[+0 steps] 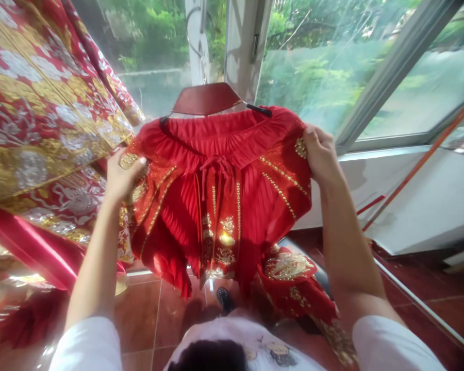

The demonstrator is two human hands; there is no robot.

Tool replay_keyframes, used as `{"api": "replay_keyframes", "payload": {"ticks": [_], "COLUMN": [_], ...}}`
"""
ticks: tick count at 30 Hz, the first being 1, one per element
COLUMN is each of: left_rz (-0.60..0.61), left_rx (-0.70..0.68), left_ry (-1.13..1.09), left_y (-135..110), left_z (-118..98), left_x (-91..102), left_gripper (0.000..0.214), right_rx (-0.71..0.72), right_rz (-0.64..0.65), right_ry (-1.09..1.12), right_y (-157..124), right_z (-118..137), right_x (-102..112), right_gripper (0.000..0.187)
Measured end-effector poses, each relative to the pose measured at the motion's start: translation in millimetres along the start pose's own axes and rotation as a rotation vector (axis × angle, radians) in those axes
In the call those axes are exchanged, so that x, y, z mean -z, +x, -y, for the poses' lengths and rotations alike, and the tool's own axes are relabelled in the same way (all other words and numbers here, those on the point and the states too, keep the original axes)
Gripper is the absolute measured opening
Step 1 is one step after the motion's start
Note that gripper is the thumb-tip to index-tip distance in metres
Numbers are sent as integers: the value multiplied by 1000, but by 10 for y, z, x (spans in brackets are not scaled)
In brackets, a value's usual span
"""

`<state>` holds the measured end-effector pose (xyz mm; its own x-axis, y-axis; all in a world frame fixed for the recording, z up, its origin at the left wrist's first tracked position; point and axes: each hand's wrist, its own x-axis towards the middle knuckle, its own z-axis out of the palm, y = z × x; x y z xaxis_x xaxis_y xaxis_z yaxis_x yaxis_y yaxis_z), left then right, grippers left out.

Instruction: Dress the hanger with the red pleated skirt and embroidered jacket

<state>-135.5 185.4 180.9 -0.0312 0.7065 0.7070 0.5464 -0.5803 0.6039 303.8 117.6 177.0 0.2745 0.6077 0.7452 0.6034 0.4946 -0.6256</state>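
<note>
Near right, gold-embroidered red cloth point(290, 267) is bunching in rounded folds. Beyond it, at centre, your left hand point(120, 174) and right hand point(323, 154) are gripping opposite shoulders of a red garment point(251, 206), which is hanging on a broad hanger point(206, 99), showing fine pleats and gold-dotted lines before far glass windows point(317, 77).

left grip point(120, 174): partly hidden behind hung red garment point(251, 201) | greenery point(328, 80): blurred | patterned drape point(42, 118): cut off left

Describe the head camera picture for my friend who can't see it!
A person's left hand and right hand hold both sides of a red pleated garment with gold decorations, on a hanger in front of windows. Patterned cloth fills much of the picture's left side.
</note>
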Motion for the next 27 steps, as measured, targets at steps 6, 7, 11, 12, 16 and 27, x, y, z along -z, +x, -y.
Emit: {"api": "replay_keyframes", "payload": {"ticks": [6, 7, 11, 12, 16, 27], "left_rz": [-494, -490, -474, -470, -340, -94], "left_rx": [-1, 4, -33, -49, -66, -117], "left_ry": [201, 218, 419, 481, 627, 562], "left_y": [-440, -491, -661, -698, -767, -1042], "left_z": [-252, -279, -239, -204, -90, -564], "left_x": [-535, -596, -698, -699, -611, -521], "left_gripper": [49, 51, 79, 89, 76, 21], "right_rx": [-95, -60, 192, 267, 423, 400], "right_rz": [-258, -315, -366, -366, -269, -334], "right_ry": [-336, -372, -421, -451, -645, -643], "right_y": [197, 185, -112, -239, -748, -1041], "right_z": [-158, -153, -18, 41, 180, 99], "right_x": [-290, -324, -342, -331, -327, -813], "right_gripper": [40, 38, 54, 58, 84, 30]}}
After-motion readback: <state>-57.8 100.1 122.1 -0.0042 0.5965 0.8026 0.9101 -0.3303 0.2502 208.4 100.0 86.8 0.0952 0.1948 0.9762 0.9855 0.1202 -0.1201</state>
